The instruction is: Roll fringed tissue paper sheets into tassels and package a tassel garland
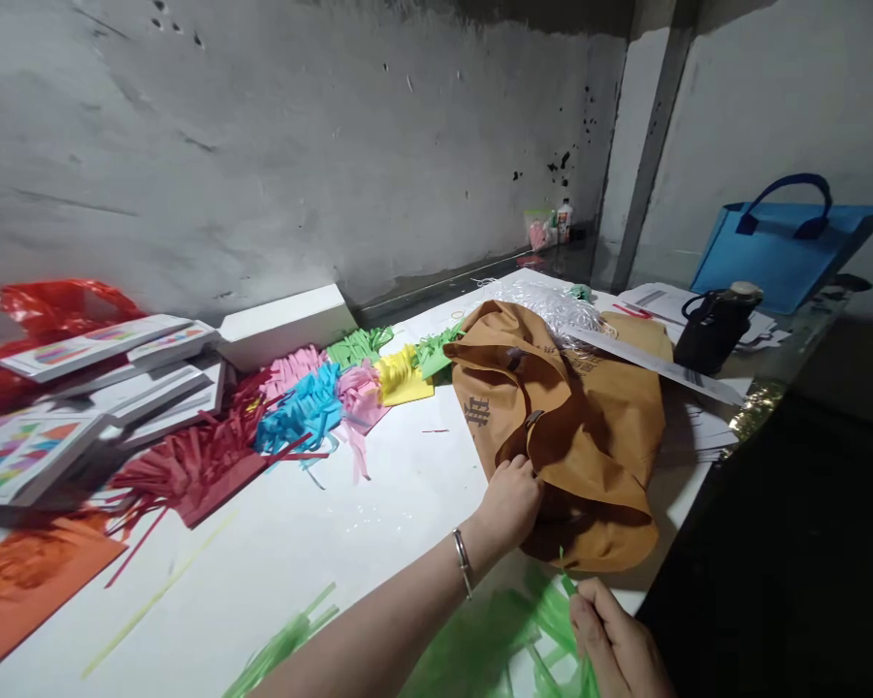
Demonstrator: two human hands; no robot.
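Observation:
My left hand (513, 499), with a silver bangle at the wrist, reaches to the near edge of a brown fabric bag (603, 427). Its fingers are closed on the bag's edge beside the opening. At the bottom right, my right hand (611, 635) is closed round green paper strips (553, 611), and a thin end sticks up above the thumb. More green strips lie blurred on the white table (378, 523) beneath my left forearm. Dark printed characters mark the bag, which lies crumpled on the table.
Fringed paper in orange (36, 577), dark red (204, 465), blue (306, 407), pink and yellow (402, 376) lines the left side. Flat boxes (36, 456) stand behind. White shredded strips (545, 308), a black bottle (717, 330) and a blue bag (778, 252) are at the right.

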